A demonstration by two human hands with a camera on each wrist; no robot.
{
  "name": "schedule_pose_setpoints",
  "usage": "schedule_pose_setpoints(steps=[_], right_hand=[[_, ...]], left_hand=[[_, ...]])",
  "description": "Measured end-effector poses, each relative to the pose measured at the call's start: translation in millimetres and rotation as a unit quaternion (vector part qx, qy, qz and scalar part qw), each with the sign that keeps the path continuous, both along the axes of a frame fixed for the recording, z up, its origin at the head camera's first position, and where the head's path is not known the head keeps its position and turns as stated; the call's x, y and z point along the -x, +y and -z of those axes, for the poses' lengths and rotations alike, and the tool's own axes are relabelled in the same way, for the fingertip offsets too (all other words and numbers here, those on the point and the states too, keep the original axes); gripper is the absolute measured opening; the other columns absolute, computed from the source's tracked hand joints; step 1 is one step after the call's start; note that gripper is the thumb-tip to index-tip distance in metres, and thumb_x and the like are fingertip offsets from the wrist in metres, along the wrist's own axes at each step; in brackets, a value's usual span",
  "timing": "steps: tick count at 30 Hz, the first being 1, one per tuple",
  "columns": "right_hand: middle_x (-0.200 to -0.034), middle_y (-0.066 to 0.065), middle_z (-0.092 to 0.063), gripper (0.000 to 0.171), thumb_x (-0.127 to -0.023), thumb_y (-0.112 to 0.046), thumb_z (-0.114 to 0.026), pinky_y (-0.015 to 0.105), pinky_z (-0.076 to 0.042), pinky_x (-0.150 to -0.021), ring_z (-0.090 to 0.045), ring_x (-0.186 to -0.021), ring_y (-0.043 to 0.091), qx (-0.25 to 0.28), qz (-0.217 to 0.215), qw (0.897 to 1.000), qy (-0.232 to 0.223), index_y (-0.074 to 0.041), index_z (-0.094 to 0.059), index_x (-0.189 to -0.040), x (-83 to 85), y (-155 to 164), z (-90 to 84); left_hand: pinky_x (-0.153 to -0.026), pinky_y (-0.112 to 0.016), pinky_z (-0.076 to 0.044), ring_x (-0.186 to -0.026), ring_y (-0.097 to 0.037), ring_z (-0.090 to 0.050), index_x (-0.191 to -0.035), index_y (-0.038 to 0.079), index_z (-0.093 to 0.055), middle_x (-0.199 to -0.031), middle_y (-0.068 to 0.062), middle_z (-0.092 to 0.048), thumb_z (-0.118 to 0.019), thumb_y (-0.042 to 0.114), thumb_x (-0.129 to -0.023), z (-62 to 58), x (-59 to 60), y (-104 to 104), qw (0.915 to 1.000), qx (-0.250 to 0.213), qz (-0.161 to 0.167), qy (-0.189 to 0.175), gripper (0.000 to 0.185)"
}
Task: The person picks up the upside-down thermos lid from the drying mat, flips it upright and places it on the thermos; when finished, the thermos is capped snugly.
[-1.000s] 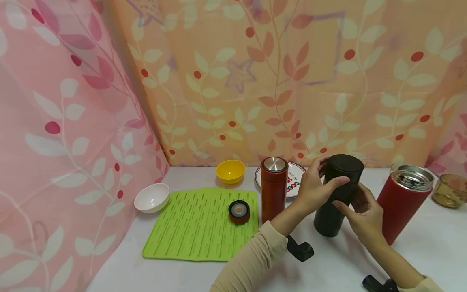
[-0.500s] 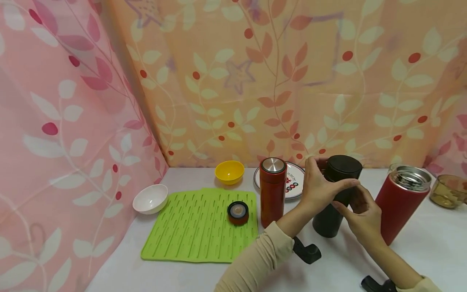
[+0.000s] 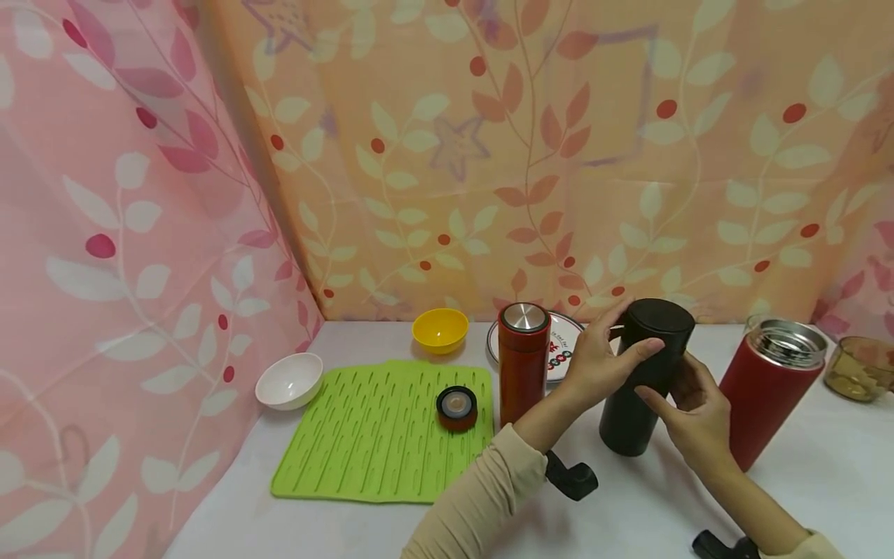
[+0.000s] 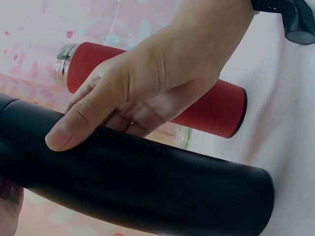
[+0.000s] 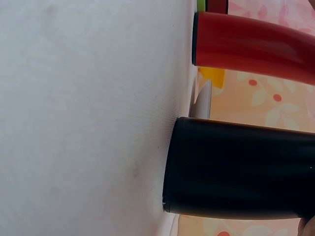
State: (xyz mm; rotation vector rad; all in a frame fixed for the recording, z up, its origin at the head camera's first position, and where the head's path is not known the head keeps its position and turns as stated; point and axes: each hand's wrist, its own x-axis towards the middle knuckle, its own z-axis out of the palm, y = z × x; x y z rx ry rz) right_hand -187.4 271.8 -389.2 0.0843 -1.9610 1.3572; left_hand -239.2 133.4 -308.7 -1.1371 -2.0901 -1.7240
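A tall black flask point(image 3: 637, 411) with its black lid point(image 3: 660, 317) on stands on the white table point(image 3: 628, 512). My left hand point(image 3: 606, 355) grips its top, thumb across the front and fingers round the far side. My right hand point(image 3: 683, 405) holds the body from the right, lower down. In the left wrist view my left hand point(image 4: 140, 91) lies on the black flask point(image 4: 147, 184), with the wide red flask point(image 4: 206, 109) behind. The right wrist view shows the black flask's base point(image 5: 231, 169) on the table point(image 5: 88, 118).
A slim red flask point(image 3: 522, 361) with a steel cap stands just left of my hands, before a patterned plate point(image 3: 567, 341). A wide red flask point(image 3: 768, 388), lid off, stands to the right beside a glass bowl point(image 3: 857, 366). A green mat point(image 3: 377, 435) bears a lid point(image 3: 457, 407); yellow bowl point(image 3: 439, 329), white bowl point(image 3: 289, 380).
My left hand's fingers have shifted round the black flask's top and back again. The flask stays upright in the same spot, and my right hand has barely moved.
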Motion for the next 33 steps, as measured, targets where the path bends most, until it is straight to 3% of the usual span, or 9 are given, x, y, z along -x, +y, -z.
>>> schedule_pose_setpoints(steps=[6, 10, 13, 20, 27, 33], right_hand=[[-0.128, -0.013, -0.055, 0.073, -0.073, 0.003, -0.073, 0.004, -0.04, -0.086, -0.052, -0.109, -0.01, -0.009, 0.019, 1.0, -0.021, -0.015, -0.041, -0.136, -1.1, -0.8, 0.2], [-0.126, -0.013, -0.055, 0.072, -0.073, 0.005, -0.072, 0.004, -0.04, -0.086, -0.052, -0.108, -0.011, -0.005, 0.015, 1.0, -0.019, -0.012, -0.042, -0.136, -0.5, -0.8, -0.3], [-0.128, -0.011, -0.054, 0.073, -0.074, 0.002, -0.073, 0.004, -0.04, -0.086, -0.052, -0.109, -0.011, -0.005, 0.025, 0.999, -0.03, -0.015, -0.041, -0.137, -0.5, -1.3, -1.4], [-0.132, -0.006, -0.054, 0.074, -0.073, -0.001, -0.074, 0.005, -0.04, -0.087, -0.052, -0.111, -0.009, -0.013, 0.034, 0.999, -0.032, -0.018, -0.041, -0.137, -1.2, -1.9, -4.7], [-0.127, -0.012, -0.055, 0.075, -0.071, 0.006, -0.073, 0.004, -0.04, -0.086, -0.052, -0.109, -0.01, -0.015, 0.009, 1.0, -0.01, -0.012, -0.041, -0.137, -1.1, -0.3, -1.4], [-0.13, -0.008, -0.055, 0.075, -0.072, 0.003, -0.074, 0.006, -0.041, -0.087, -0.053, -0.111, -0.006, -0.005, 0.015, 1.0, -0.023, -0.016, -0.041, -0.137, -2.1, -1.3, -1.8]], left_hand=[[-0.085, -0.013, -0.044, -0.105, 0.001, -0.048, -0.131, 0.018, -0.041, -0.122, 0.006, -0.049, -0.081, 0.029, -0.069, -1.2, -6.4, 10.5, 0.9968, -0.02, -0.066, -0.039, 0.074], [-0.078, -0.013, -0.044, -0.098, 0.003, -0.049, -0.122, 0.019, -0.042, -0.115, 0.01, -0.05, -0.083, 0.032, -0.065, -1.3, -8.5, 14.3, 0.9926, -0.038, -0.097, -0.062, 0.071], [-0.077, -0.012, -0.043, -0.094, 0.005, -0.051, -0.116, 0.017, -0.044, -0.108, 0.009, -0.055, -0.083, 0.031, -0.065, -1.6, -8.3, 14.1, 0.9922, -0.046, -0.105, -0.049, 0.066], [-0.08, -0.01, -0.044, -0.092, 0.005, -0.056, -0.117, 0.013, -0.05, -0.105, 0.002, -0.063, -0.08, 0.027, -0.07, -0.7, -7.2, 10.1, 0.9945, -0.051, -0.092, -0.001, 0.058], [-0.087, -0.009, -0.044, -0.1, 0.001, -0.061, -0.125, 0.01, -0.053, -0.11, -0.005, -0.067, -0.078, 0.017, -0.072, 2.1, -1.0, 5.6, 0.9976, -0.06, -0.032, -0.01, 0.059], [-0.093, -0.012, -0.041, -0.11, 0.001, -0.056, -0.13, 0.011, -0.05, -0.119, -0.003, -0.063, -0.075, 0.016, -0.076, 3.4, -0.8, 5.6, 0.9975, -0.063, -0.01, -0.029, 0.061]])
